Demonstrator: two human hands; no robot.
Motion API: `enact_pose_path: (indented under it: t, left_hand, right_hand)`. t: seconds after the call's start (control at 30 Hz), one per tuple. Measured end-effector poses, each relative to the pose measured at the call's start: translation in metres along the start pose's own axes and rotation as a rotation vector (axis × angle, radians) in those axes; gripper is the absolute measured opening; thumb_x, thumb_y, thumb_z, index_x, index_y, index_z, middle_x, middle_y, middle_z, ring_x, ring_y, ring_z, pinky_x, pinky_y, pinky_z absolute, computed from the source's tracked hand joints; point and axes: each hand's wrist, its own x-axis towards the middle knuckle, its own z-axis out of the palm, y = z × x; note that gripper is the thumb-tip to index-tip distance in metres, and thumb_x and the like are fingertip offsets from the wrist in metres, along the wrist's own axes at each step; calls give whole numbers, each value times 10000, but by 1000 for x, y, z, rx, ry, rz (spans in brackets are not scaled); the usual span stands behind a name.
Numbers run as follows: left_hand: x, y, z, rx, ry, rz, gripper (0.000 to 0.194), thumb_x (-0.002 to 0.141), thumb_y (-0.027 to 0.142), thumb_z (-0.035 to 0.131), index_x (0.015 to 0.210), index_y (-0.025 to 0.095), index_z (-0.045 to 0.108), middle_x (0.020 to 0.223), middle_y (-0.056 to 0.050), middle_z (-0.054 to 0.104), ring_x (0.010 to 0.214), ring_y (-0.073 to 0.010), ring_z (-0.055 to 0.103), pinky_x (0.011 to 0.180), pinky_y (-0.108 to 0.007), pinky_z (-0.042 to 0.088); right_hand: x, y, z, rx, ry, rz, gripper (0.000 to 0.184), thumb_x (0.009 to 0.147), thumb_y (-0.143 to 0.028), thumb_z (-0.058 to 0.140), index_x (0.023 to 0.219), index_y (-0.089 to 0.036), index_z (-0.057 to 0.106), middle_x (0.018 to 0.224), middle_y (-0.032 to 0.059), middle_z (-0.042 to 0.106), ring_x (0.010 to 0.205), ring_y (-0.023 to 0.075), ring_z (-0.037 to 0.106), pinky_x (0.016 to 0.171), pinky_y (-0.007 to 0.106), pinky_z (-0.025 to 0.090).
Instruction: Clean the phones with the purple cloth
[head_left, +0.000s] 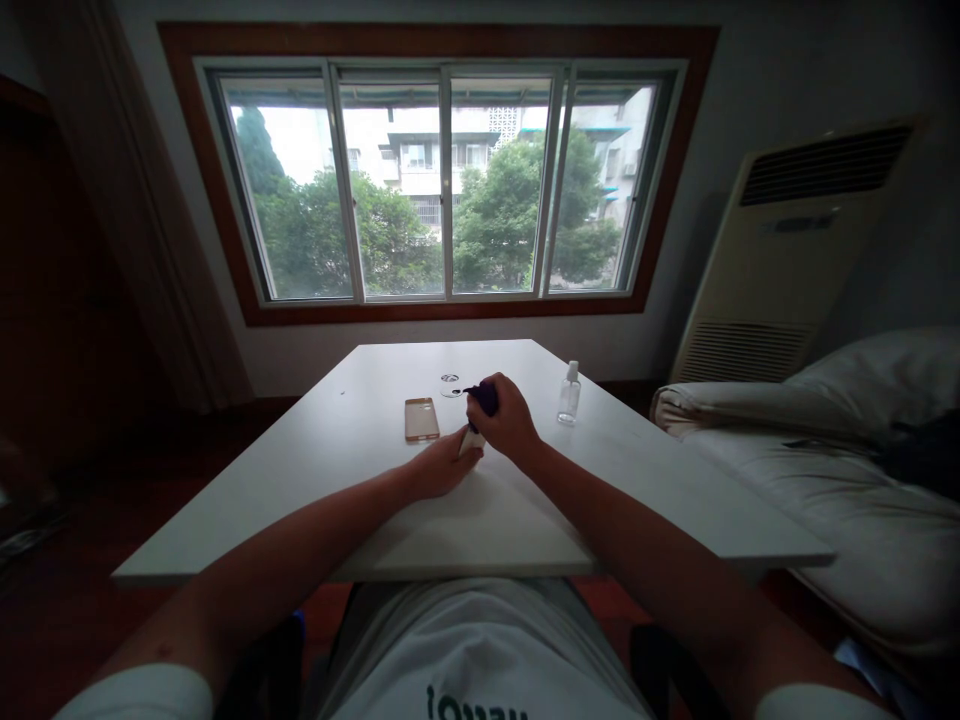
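Holding a pale object [471, 441] tilted above the middle of the white bench [495, 530], the left grip [448, 462] is closed around its lower part, while the right grip [504, 415] is clutching a dark purple cloth [484, 398] against its upper end. A tan-edged phone case [421, 420] is lying to the left; a clear spray bottle [568, 397] is standing upright to the right.

Two hands [444, 466] [510, 418], one bottle [568, 398], one case [421, 421]
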Motion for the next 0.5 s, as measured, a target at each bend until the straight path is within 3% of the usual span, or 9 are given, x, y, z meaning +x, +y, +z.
enact_pose_path:
  t: [0.27, 0.4, 0.5]
  left_hand:
    - [2, -8, -5, -29, -248, -15, 323, 735, 225, 638, 1048, 162, 591, 1005, -68, 656, 915, -223, 601, 811, -343, 511]
    - [2, -5, -7, -128, -207, -58, 327, 749, 244, 636, 1062, 174, 574, 989, -61, 625, 864, -190, 577, 733, -308, 491]
    - [3, -2, -6, -352, -223, -129, 496, 739, 214, 636, 1218, 191, 510, 1115, -89, 610, 912, -184, 589, 699, -279, 484]
  right_hand:
    - [-4, -17, -1, 103, -45, -163, 164, 708, -164, 560, 816, -226, 455, 824, 26, 532, 794, 210, 498, 739, 358, 431]
    - [-4, -14, -4, 180, 1, 5, 106, 748, -203, 543, 812, -232, 463, 812, 22, 537, 758, 196, 516, 711, 340, 459]
    - [-1, -7, -5, 252, 70, 198, 42, 818, -261, 509, 831, -234, 478, 752, 1, 517, 668, 166, 499, 629, 302, 455]
